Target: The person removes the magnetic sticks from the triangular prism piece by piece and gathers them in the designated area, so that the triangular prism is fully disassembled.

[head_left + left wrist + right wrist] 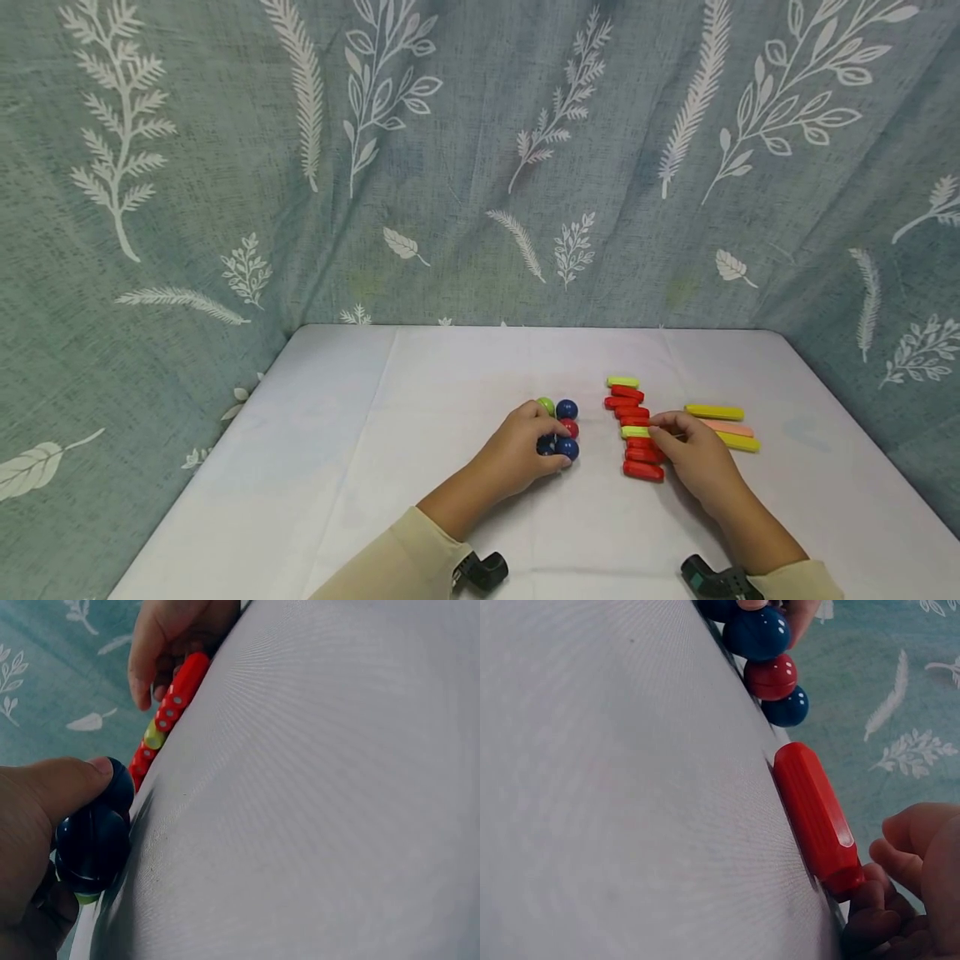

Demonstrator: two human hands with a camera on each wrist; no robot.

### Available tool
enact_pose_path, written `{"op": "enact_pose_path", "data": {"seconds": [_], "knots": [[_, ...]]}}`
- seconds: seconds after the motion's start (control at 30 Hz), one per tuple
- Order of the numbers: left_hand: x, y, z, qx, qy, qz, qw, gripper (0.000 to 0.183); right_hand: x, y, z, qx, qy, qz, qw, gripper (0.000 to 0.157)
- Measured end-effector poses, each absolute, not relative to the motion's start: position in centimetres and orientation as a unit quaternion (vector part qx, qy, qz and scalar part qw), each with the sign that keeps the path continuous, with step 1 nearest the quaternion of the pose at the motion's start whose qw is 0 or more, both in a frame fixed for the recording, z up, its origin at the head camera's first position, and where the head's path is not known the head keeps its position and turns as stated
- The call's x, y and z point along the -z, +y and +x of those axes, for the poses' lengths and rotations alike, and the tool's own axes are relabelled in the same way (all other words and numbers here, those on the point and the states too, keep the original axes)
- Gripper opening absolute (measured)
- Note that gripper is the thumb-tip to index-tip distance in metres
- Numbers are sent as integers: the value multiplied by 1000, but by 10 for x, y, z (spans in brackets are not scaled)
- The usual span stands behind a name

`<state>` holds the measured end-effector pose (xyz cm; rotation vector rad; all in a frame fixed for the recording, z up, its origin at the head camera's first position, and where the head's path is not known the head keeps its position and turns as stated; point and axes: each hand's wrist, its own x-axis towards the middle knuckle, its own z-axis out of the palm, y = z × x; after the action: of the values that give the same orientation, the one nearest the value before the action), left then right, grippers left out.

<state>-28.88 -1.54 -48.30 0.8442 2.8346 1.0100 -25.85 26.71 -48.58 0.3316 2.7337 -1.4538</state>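
Observation:
My left hand (517,446) curls round a cluster of small glossy balls on the white table. Its thumb rests on a dark blue ball (116,787); another blue ball (567,450) sits by the fingers. A red ball (570,428), a blue ball (567,409) and a green ball (546,406) lie farther back. My right hand (701,462), fingers loosely bent, is at the right side of a column of short sticks, mostly red (642,471). Its fingertips are beside a yellow-green stick (634,432). Low fingers are by the end of the nearest red stick (814,817).
Right of the column, behind my right hand, lie two yellow sticks (714,412) and a peach stick (731,428). Another yellow-green stick (622,382) tops the column. The white-covered table (420,392) meets a leaf-patterned green cloth (465,167) at the back.

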Motion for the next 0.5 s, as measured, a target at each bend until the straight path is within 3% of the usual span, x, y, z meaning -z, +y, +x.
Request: {"op": "enact_pose_path", "data": {"seconds": [0.5], "knots": [[482, -7, -288, -292, 917, 274, 7, 31, 489, 277, -259, 466, 878, 109, 14, 37]]}}
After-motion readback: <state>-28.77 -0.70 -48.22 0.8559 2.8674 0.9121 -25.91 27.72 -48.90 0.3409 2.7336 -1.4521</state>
